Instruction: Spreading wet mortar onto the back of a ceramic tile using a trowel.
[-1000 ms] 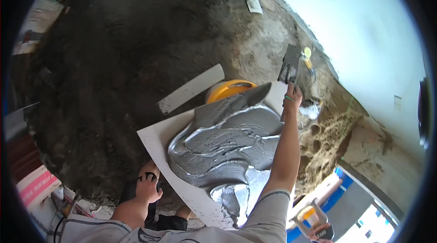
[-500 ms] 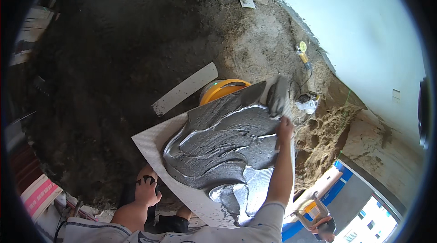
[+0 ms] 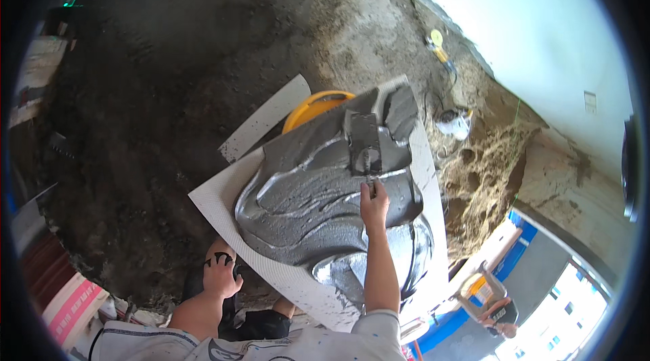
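From my remote seat I see my right hand (image 3: pixel 374 204) clasping the trowel (image 3: pixel 365 132) over grey mortar (image 3: pixel 298 209) mid-frame, my left hand (image 3: pixel 222 276) spread on the knee (image 3: pixel 221 247) lower left — overlong strokes could slop paste off the tile (image 3: pixel 218 192).

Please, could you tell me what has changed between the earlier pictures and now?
The right hand moved the trowel from the far right corner of the ribbed white slab leftward and nearer the person, over the grey paste. That corner, bare before, now carries paste. Nothing was let go: the right hand still grips the trowel; the left hand still rests at the knee.
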A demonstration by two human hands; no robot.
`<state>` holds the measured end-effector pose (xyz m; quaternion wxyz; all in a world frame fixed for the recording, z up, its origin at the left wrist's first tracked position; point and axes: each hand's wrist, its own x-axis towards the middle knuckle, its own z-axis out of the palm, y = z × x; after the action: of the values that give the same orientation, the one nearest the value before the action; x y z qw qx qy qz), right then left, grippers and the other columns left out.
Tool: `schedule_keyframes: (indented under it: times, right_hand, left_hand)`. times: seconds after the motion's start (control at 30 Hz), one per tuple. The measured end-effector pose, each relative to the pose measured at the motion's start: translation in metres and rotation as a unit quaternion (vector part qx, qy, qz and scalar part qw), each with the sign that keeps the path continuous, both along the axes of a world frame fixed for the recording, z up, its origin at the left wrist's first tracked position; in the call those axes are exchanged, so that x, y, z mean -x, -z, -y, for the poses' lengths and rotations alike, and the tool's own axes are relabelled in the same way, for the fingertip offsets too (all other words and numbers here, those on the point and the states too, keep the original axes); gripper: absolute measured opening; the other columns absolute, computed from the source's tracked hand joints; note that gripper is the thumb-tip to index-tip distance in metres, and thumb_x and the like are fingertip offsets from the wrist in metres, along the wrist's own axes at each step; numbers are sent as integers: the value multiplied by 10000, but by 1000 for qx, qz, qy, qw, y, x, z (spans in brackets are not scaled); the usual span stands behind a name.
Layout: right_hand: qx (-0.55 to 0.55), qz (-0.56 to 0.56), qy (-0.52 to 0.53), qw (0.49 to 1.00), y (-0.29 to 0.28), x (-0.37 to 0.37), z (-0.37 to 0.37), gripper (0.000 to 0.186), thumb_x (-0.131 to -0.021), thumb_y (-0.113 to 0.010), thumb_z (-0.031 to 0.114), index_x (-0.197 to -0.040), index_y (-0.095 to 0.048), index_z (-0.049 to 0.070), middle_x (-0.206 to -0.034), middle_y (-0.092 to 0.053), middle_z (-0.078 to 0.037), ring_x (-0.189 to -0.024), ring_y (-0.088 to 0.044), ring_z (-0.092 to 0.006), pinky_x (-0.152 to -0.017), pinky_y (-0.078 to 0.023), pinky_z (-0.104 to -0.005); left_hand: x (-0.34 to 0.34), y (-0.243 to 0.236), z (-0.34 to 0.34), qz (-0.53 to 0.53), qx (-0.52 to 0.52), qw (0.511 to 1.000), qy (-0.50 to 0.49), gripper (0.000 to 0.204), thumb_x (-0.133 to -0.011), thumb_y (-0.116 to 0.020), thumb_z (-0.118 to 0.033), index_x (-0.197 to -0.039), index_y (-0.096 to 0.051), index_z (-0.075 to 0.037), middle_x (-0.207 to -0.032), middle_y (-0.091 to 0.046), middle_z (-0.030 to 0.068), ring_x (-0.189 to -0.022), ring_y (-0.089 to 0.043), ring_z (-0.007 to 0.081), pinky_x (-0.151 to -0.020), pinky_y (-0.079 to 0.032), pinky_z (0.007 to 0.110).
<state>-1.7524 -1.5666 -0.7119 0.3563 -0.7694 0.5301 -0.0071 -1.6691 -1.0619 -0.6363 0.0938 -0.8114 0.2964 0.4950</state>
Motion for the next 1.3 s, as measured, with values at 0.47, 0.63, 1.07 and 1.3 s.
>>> schedule_keyframes:
  times: [0.47,0.63,1.07,1.3]
  right_hand:
    - [-286,337,569,693,18,109,-40,348,-1098,-586,511,-1089,-577,163,-836,-561,3,-643,-534,-148,-564,-440,-334]
    - [-356,275,367,814,14,-6,1,405,-1076,-669,481,-1124,-652,79,-797,-624,-48,-631,-586,-180,-587,-515,-370]
    - [-88,8,42,995,55,1,222,380,-1034,-717,369,-1009,-761,-8,-694,-680,-117,-589,-623,-216,-591,-499,-429]
    - [33,38,86,995,38,-50,302,386,-1066,-674,415,-995,-711,38,-613,-500,28,-471,-483,-112,-428,-356,-311]
  left_hand:
    - [8,-4,3,20,11,1000,-6,556,-857,-755,-484,-1256,-745,-97,-1391,-639,134,-1326,-574,374,-1053,-495,580]
    - [16,1,4,35,37,999,8,552,-856,-758,-481,-1258,-758,-102,-1373,-649,140,-1313,-583,378,-1041,-500,575]
    - [9,-1,-3,45,-3,998,37,559,-854,-753,-510,-1253,-774,-120,-1395,-641,141,-1373,-546,378,-1070,-478,589]
    - [2,7,9,16,-1,1000,24,551,-878,-729,-512,-1276,-764,-134,-1446,-627,133,-1410,-524,395,-1071,-476,596]
